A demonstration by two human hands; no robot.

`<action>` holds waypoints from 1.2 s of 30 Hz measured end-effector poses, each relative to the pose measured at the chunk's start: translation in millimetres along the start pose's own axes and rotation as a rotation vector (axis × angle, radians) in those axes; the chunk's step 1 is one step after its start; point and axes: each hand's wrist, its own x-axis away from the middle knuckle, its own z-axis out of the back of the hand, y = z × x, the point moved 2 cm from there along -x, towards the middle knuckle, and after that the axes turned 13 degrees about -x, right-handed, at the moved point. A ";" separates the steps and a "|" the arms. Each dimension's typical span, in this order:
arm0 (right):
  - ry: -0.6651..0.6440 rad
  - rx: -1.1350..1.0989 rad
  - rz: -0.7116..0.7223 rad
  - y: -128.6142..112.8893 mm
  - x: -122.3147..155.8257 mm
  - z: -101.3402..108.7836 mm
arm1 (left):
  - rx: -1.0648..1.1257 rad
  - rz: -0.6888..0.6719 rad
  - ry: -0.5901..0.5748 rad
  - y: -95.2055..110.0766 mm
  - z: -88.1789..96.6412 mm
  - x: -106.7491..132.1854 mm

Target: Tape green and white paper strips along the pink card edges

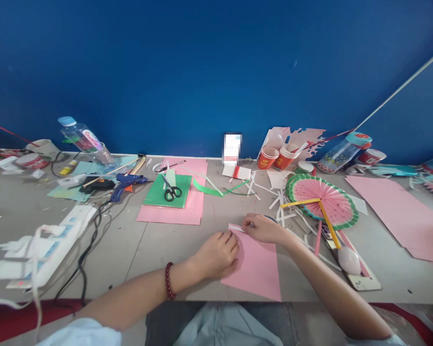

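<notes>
Left hand [216, 254] and right hand [261, 228] on pink paper

The pink sheet [258, 271] lies flat at the table's front edge, matte and plain, with a narrow pale band [237, 228] along its upper edge; whether this is a fold or a separate strip is unclear. The left hand rests, fingers curled, over the sheet's left side; whether it grips cannot be told. The right hand's fingers are bent together at the upper edge; whether they pinch the paper is hidden.

Counted left to right: one white power strip [63, 240], one leaning clear bottle [88, 140], one blue glue gun [128, 181], one pair of black-handled scissors [172, 193] on one green paper pack [153, 196], two red-cup groups [267, 158], one watermelon-patterned fan [341, 204] with two yellow arms, and one bead-filled bottle [341, 154].

Pink paper [197, 211] lies under the green pack. Loose white strips [281, 206] and the fan crowd the space beyond the right forearm. More pink paper [397, 218] lies farther right.
</notes>
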 end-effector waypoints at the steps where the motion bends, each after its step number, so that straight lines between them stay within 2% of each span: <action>1: 0.000 0.000 0.000 0.1 -0.1 -0.2 | 0.001 -0.001 -0.001 0.0 0.0 0.0; 13: 0.008 0.009 0.006 3.7 -1.3 -2.5 | 0.041 0.008 -0.024 -0.8 0.4 -1.0; 23: 0.012 0.019 0.002 4.3 -0.7 -3.3 | 0.054 0.068 -0.035 -2.5 2.0 -1.1; 36: 0.028 0.217 -0.070 -5.1 3.5 -4.3 | 0.051 0.089 -0.051 -0.9 4.7 -0.5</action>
